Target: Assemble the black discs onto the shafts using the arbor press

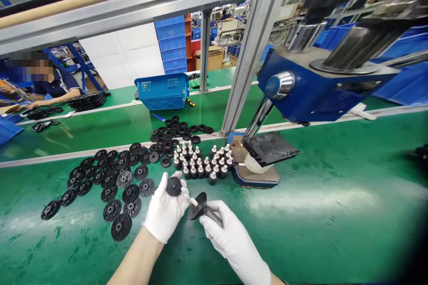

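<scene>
Both hands gloved in white, at work low in the centre of the frame over a green table [321, 240].

Left hand [166, 213]: half closed, palm up, fingers curled around a round black cap [174, 186]. The cap sits high among the fingers, its small centre knob showing; perhaps cradled so that this face stays in sight.

Right hand [230, 236]: closed on a dark stem [214, 217], thumb and fingers wrapped along it. At the stem's far end, a thin black disc [199, 206], tilted, with a pale tip [194, 202] poking out toward the left hand. Gripped by the stem, probably, to keep disc and tip clear of the fingers. Tip close to the left glove; whether they touch, cannot tell.

Left of centre, black wheels [125, 179] lie spread out; smaller black rings [181, 132] above them. At centre, just beyond the hands, black pieces with white tops [200, 171] stand upright in a tight cluster. Grouped by kind, it seems, for easy picking within reach.

A blue press [310, 84] fills the upper right. Behind, a blue basket [162, 93]; upper left, another person [56, 87] at a bench.
</scene>
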`<action>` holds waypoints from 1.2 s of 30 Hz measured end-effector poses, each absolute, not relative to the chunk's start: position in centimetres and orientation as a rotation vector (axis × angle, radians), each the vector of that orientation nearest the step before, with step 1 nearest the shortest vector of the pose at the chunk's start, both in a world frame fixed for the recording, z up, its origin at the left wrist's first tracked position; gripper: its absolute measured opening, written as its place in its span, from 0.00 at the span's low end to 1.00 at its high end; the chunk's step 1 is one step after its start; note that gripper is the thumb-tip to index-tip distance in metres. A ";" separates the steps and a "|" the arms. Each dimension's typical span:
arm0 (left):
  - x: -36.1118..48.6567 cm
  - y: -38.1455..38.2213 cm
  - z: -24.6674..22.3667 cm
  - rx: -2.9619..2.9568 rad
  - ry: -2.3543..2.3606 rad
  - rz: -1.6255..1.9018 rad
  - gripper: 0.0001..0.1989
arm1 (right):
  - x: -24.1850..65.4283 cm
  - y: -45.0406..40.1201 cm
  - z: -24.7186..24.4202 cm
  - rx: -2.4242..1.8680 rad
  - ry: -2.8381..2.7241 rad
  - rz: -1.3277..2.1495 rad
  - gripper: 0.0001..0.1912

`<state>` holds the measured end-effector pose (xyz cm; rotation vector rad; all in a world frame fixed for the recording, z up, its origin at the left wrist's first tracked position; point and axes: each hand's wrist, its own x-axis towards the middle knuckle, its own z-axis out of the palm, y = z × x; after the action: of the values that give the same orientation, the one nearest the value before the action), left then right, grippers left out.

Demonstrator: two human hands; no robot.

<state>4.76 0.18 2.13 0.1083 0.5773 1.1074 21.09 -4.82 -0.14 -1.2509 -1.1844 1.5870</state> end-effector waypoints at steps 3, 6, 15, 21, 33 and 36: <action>5.3 -0.3 2.9 0.189 0.653 1.198 0.16 | 20.4 -4.4 0.6 -1.292 -1.326 1.476 0.13; 5.9 -1.0 3.4 0.340 0.745 1.257 0.18 | 19.7 -3.9 1.3 -1.331 -1.431 1.359 0.13; 6.2 -2.3 3.0 0.747 0.933 1.316 0.20 | 19.1 -3.5 1.4 -1.431 -1.507 1.210 0.14; 6.6 -2.5 3.0 0.880 1.001 1.318 0.20 | 19.3 -3.8 1.0 -1.464 -1.692 1.030 0.13; 7.6 -2.0 3.6 0.919 0.954 1.328 0.17 | 19.8 -3.3 0.3 -1.298 -1.924 0.451 0.13; 7.8 -1.9 3.7 0.971 0.940 1.349 0.16 | 19.4 -3.3 0.2 -1.261 -1.877 0.298 0.16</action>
<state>7.80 -1.88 3.74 0.9712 0.9403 1.3487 19.39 -3.33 0.25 -1.2609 -1.8772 0.2979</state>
